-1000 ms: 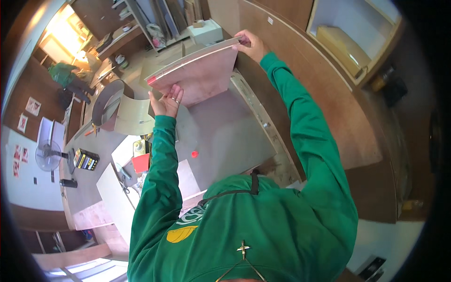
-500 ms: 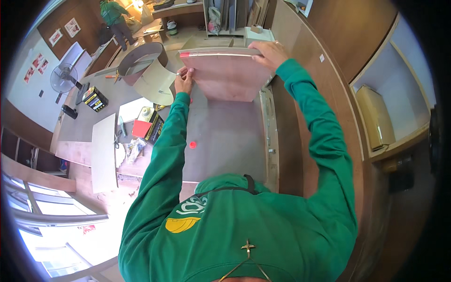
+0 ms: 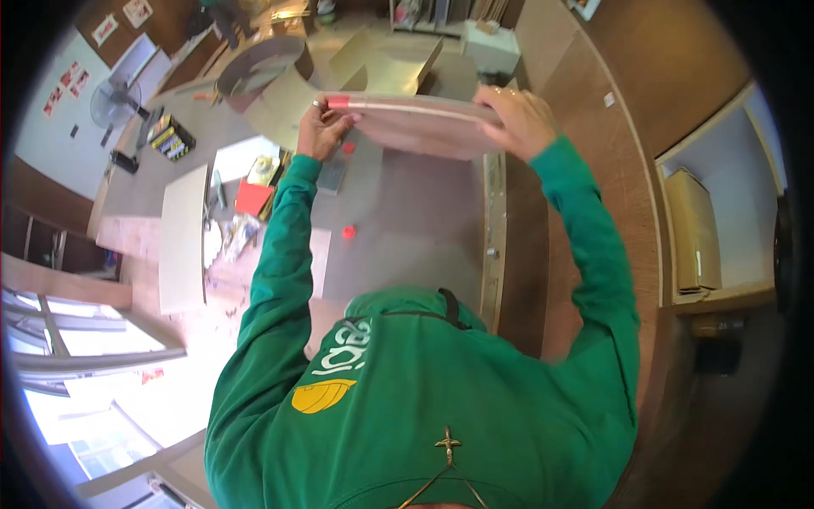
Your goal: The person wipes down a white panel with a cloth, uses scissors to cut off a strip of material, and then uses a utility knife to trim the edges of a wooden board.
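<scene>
Between my two hands I hold a flat wooden board (image 3: 424,131), raised above the grey worktop (image 3: 398,229), its long edge toward me. A strip of red shows at the board's left corner. My left hand (image 3: 325,131) grips that corner, thumb on the near face and a ring on one finger. At the opposite end my right hand (image 3: 521,123) is closed over the board's top corner. On the worktop below lie two small red caps, one red cap (image 3: 349,231) nearer me. The board's far face is hidden.
A curved sheet band (image 3: 264,72) and bent pale panels (image 3: 386,64) stand beyond the board. Left are a thin panel (image 3: 183,240), a red box (image 3: 253,198), a black-and-yellow box (image 3: 170,136) and a fan (image 3: 117,102). A wooden partition (image 3: 593,170) runs along the right. Another person (image 3: 227,19) is far off.
The board has tilted, so its near face looks much narrower. My left hand has shifted slightly left and my right hand right and a little down. The whole view has shifted too.
</scene>
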### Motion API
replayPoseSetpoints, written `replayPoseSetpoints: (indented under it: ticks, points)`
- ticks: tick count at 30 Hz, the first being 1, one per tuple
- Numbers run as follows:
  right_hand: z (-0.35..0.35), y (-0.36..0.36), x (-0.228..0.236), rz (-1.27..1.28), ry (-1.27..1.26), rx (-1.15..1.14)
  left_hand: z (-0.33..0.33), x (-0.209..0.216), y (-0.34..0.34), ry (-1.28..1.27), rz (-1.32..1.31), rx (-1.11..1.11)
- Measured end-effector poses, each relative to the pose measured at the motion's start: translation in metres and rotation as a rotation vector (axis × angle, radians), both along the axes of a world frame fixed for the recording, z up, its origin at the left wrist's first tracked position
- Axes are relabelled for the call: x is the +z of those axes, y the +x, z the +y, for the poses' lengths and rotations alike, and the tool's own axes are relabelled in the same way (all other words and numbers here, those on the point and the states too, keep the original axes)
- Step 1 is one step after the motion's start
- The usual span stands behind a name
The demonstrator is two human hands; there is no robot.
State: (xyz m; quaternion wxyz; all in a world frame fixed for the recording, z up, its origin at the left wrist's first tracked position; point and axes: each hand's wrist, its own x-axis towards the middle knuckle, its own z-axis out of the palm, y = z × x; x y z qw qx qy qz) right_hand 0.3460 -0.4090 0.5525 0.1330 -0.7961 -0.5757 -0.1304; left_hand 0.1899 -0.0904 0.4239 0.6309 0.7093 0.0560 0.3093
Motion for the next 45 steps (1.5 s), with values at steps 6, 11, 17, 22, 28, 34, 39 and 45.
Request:
replayPoseSetpoints:
  ticks: [6, 11, 17, 22, 28, 34, 39, 45]
  points:
    - [-0.053, -0.145, -0.116, 0.208, -0.162, 0.001, -0.030, -0.079, -0.141, 0.708, 0.034, -0.135]
    - [-0.086, -0.233, -0.261, 0.408, -0.191, -0.025, -0.060, -0.196, -0.217, 0.971, 0.154, -0.299]
    - [-0.109, -0.267, -0.410, 0.350, -0.271, -0.063, -0.075, -0.330, -0.245, 1.017, 0.168, -0.393]
    - [-0.113, -0.259, -0.443, 0.477, -0.501, -0.250, -0.070, -0.347, -0.235, 1.017, 0.455, -0.439]
    - [-0.083, -0.240, -0.416, 0.613, -0.737, -0.327, 0.022, -0.338, -0.282, 0.705, 0.724, -0.004]
    - [-0.033, -0.271, -0.429, 0.711, -0.347, -0.570, 0.279, -0.380, -0.388, 0.577, 0.807, 1.147]
    - [-0.024, -0.289, -0.433, 0.731, -0.324, -0.615, 0.356, -0.388, -0.367, 0.616, 1.256, 0.987]
    - [0.023, -0.290, -0.419, 0.743, -0.348, -0.565, 0.431, -0.401, -0.389, 0.471, 1.408, 0.945]
